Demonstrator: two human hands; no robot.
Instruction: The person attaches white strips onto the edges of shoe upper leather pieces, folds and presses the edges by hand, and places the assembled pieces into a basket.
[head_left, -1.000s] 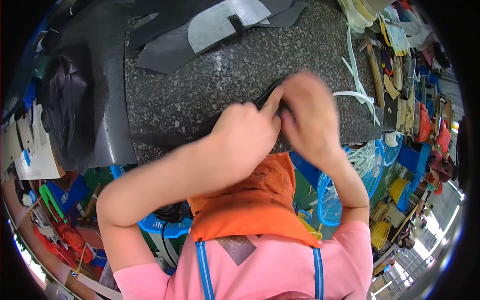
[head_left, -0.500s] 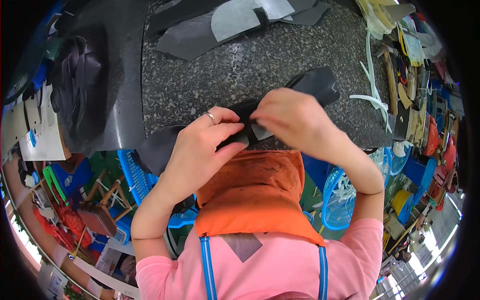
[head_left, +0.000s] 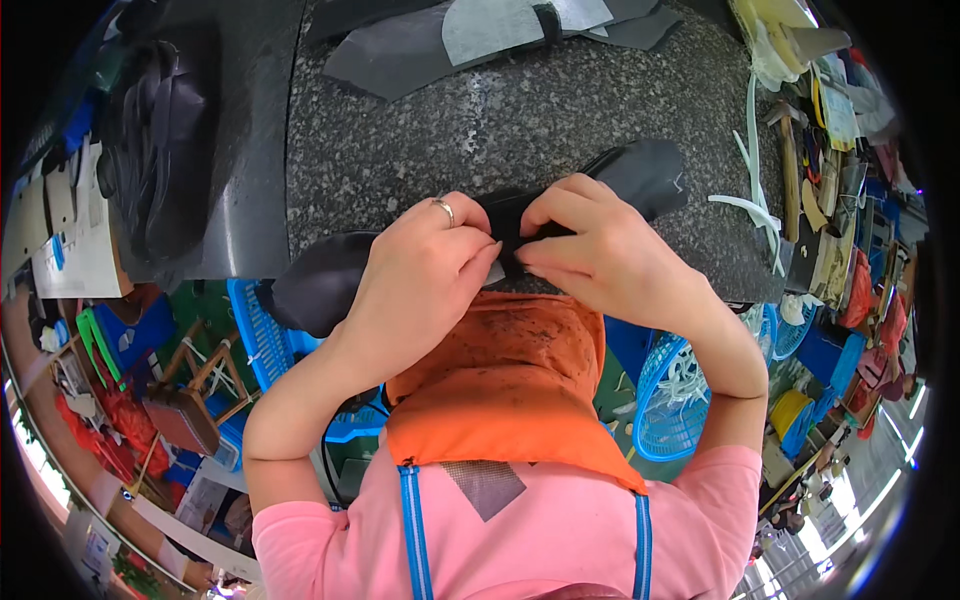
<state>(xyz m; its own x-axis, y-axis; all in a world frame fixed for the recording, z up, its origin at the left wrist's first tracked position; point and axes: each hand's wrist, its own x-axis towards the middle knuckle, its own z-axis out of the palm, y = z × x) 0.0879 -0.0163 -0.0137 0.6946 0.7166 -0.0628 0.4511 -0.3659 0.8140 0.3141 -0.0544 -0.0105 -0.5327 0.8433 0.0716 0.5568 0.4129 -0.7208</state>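
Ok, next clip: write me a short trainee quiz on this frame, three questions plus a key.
1. Fill in the colour: the left hand and right hand both touch ____ sheet material.
2. Multiple choice: where is the ring worn?
A) left hand
B) right hand
C) both hands
3. True or false: the apron is green.

Key: 1. black; 2. A; 3. false, it is orange.
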